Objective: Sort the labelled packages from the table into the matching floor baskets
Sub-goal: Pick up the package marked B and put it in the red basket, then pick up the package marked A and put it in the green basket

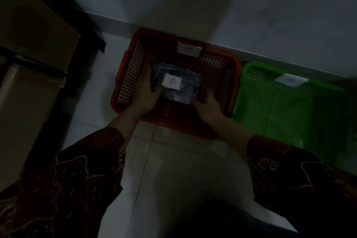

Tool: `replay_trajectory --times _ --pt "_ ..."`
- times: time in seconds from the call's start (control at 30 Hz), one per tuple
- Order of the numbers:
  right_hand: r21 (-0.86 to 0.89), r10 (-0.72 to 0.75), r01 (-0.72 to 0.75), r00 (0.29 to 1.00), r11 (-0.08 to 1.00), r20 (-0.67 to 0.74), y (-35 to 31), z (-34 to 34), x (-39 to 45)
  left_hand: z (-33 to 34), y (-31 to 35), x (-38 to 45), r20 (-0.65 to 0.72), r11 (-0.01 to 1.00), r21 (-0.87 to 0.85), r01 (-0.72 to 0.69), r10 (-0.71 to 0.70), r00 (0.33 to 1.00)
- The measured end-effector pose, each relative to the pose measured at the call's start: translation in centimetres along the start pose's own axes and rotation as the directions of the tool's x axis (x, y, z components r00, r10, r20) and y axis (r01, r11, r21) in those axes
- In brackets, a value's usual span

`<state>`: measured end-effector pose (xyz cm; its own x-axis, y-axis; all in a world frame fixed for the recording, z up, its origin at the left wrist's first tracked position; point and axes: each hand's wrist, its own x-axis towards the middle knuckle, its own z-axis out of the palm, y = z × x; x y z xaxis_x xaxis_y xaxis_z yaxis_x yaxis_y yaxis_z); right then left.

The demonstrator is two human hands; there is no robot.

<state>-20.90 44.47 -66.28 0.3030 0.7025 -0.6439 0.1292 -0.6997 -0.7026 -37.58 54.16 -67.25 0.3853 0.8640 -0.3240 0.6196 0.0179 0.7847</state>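
Observation:
A dark plastic-wrapped package (pixel 183 91) with a white label marked "B" in red is held over the inside of the red basket (pixel 127 75). My left hand (pixel 145 92) grips its left edge and my right hand (pixel 207 104) grips its lower right corner. The red basket stands on the floor against the wall and has a white tag on its far rim whose letter is too dim to read. A green basket (pixel 280 106) stands right beside it, also with a white tag on its far rim. The room is dim.
A dark table with a brown top (pixel 29 21) stands at the left, its leg (pixel 96 40) near the red basket. A pale cabinet or box (pixel 23 106) sits below it. White floor tiles (pixel 173 170) spread in front of the baskets; the wall (pixel 212 6) is behind them.

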Motion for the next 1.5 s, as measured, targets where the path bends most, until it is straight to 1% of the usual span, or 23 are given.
replay_trajectory --times 0.1,0.2,0.3,0.4,0.53,0.63,0.73,0.87,0.93,1.0,1.07,1.2,1.3,1.37,1.43,1.5 --pt "-0.071 0.003 -0.003 1.0 0.997 -0.007 -1.9 -1.8 -6.2 -2.4 4.6 -5.0 0.086 0.994 0.106 -0.005 -0.004 0.996" --pt "-0.102 0.025 -0.025 1.0 0.994 0.001 -5.0 -4.5 -13.9 -4.9 11.5 -11.5 0.193 0.973 0.229 -0.002 -0.043 0.98" --pt "-0.162 -0.046 0.037 0.998 0.986 -0.052 -8.5 -7.5 -22.8 -7.8 19.4 -18.0 0.217 0.954 0.297 -0.034 -0.033 0.976" --pt "-0.325 -0.154 0.093 0.974 0.941 -0.167 -12.0 -11.1 -32.2 -10.9 27.8 -23.9 0.211 0.933 0.347 -0.1 0.026 0.977" --pt "-0.436 -0.261 0.11 0.916 0.893 -0.304 -18.3 -17.1 -44.2 -14.6 39.5 -30.6 0.223 0.859 0.462 -0.22 0.128 0.967" --pt "-0.477 -0.364 0.137 0.829 0.868 -0.424 -21.5 -22.2 -51.9 -16.0 47.5 -34.2 0.225 0.767 0.537 -0.35 0.27 0.936" --pt "-0.499 -0.417 0.132 0.748 0.856 -0.517 -22.0 -27.5 -58.9 -15.6 54.7 -37.5 0.237 0.709 0.542 -0.451 0.386 0.892" --pt "-0.451 -0.375 0.06 0.656 0.89 -0.654 -18.8 -34.3 -66.6 -11.4 61.7 -41.7 0.341 0.649 0.483 -0.588 0.479 0.809" --pt "-0.408 -0.328 0.016 0.623 0.913 -0.71 -16.3 -37.7 -69.6 -8.1 64.7 -43.8 0.397 0.61 0.457 -0.648 0.512 0.762" --pt "-0.369 -0.286 -0.023 0.589 0.929 -0.756 -13.5 -41.2 -72.1 -4.4 67.4 -45.9 0.443 0.59 0.407 -0.697 0.54 0.716" --pt "-0.333 -0.239 -0.065 0.569 0.941 -0.787 -10.4 -44.6 -74.2 -0.4 69.6 -47.9 0.495 0.573 0.372 -0.73 0.542 0.679" --pt "-0.249 -0.144 -0.134 0.526 0.959 -0.838 -3.6 -52.1 -76.8 8.3 73.1 -51.2 0.549 0.585 0.325 -0.743 0.523 0.652" --pt "-0.159 -0.052 -0.179 0.491 0.971 -0.87 1.2 -57.2 -77.4 14.8 74.7 -52.9 0.592 0.632 0.283 -0.721 0.476 0.65" --pt "-0.088 0.017 -0.182 0.508 0.979 -0.861 3.6 -59.8 -77.1 18.6 75.5 -53.6 0.608 0.654 0.26 -0.711 0.462 0.646" --pt "-0.054 0.048 -0.162 0.563 0.985 -0.825 5.2 -61.5 -76.7 21.7 75.8 -53.7 0.605 0.658 0.252 -0.71 0.466 0.646" --pt "-0.048 0.035 -0.117 0.621 0.992 -0.783 6.1 -62.4 -76.3 23.8 75.7 -53.3 0.609 0.626 0.314 -0.714 0.444 0.657"
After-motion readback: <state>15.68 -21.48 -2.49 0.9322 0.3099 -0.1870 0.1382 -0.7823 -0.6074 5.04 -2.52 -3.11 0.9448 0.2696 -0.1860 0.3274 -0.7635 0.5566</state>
